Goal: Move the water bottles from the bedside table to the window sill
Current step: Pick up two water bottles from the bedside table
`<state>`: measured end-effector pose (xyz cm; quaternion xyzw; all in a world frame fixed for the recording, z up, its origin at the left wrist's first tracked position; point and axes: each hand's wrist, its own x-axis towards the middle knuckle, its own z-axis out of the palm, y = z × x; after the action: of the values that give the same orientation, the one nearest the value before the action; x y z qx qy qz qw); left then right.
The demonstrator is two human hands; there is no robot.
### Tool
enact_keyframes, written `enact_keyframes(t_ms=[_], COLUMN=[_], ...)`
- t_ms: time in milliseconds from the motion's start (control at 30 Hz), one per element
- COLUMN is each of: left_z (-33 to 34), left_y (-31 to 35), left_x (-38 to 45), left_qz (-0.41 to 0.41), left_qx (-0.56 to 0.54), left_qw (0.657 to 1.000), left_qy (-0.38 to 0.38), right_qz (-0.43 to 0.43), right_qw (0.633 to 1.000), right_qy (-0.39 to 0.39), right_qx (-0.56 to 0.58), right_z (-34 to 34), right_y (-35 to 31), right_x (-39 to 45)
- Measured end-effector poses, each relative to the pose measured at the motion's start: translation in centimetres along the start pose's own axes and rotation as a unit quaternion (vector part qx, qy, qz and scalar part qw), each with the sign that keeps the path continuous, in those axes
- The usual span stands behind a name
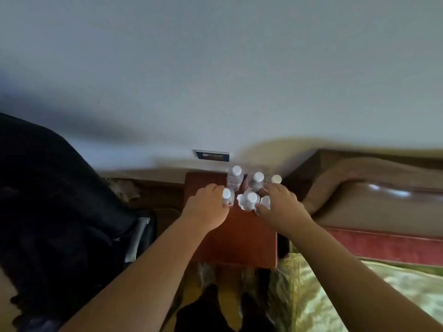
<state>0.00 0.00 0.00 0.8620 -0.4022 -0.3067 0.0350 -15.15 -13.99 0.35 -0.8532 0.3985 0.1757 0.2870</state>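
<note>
Six clear water bottles with white caps stand upright on the far half of the reddish-brown bedside surface (239,238), grouped in two rows of three near the wall.

Back row: left bottle (235,177), middle bottle (256,182), right bottle (275,179).

Front row: left bottle (227,197), middle bottle (249,201), right bottle (265,202).

The left hand (207,207) is at the front left bottle; its grip is curled round the bottle body below the cap, holding it. The bottle base is hidden, so contact with the surface cannot be confirmed.

The right hand (281,207) is over the right side of the group; its fingers curl round the front right bottle, of which only part shows beneath the hand. The frame is blurred, so how tight this grip is cannot be told.

A wall plate (212,155) sits on the wall just behind the surface. A padded brown headboard (374,197) and a bed with a pale patterned cover (359,295) lie to the right. A dark chair (60,212) stands to the left
</note>
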Motion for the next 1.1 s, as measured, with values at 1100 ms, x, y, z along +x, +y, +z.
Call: enact_keyframes(t_ms=[1100], left_z=[8.9], left_y=[-3.3], left_x=[10.1], left_qz=[-0.015], left_qx=[0.008], left_qw=[1.000], left_qy=[0.009], right_qz=[0.010], right_qw=[0.990], right_qy=[-0.011], right_qx=[-0.141], right_z=[8.7], right_y=[1.1], right_x=[10.3])
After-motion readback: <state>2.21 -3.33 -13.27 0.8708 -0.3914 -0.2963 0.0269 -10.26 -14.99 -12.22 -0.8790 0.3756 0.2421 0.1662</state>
